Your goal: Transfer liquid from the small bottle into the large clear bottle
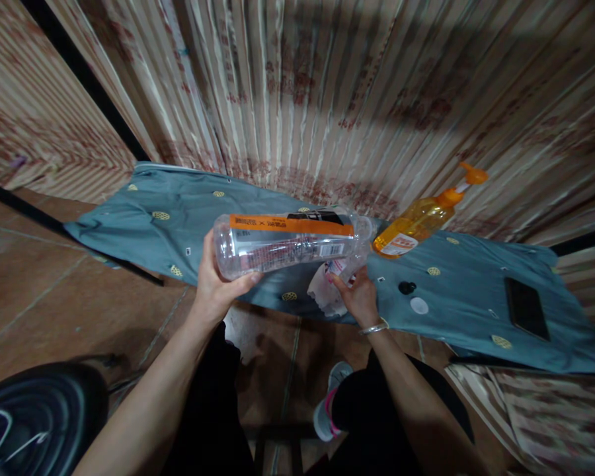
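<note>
My left hand [217, 281] grips the base end of a large clear plastic bottle [287, 243] with an orange label, held sideways above the near edge of a teal-covered board [168, 211]. The bottle's neck points right, toward a smaller clear bottle [327, 287] with a pink-and-white label. My right hand [359, 294] holds that smaller bottle from below, a silver bangle on its wrist. The two bottle mouths look close together, though the join is blurred.
An orange pump bottle [421, 221] stands on the teal cover, right of the bottles. A black cap [406, 287] and a white cap [419, 305] lie near it. A dark phone [527, 308] rests at the right. Striped curtains [327, 86] hang behind; tiled floor below.
</note>
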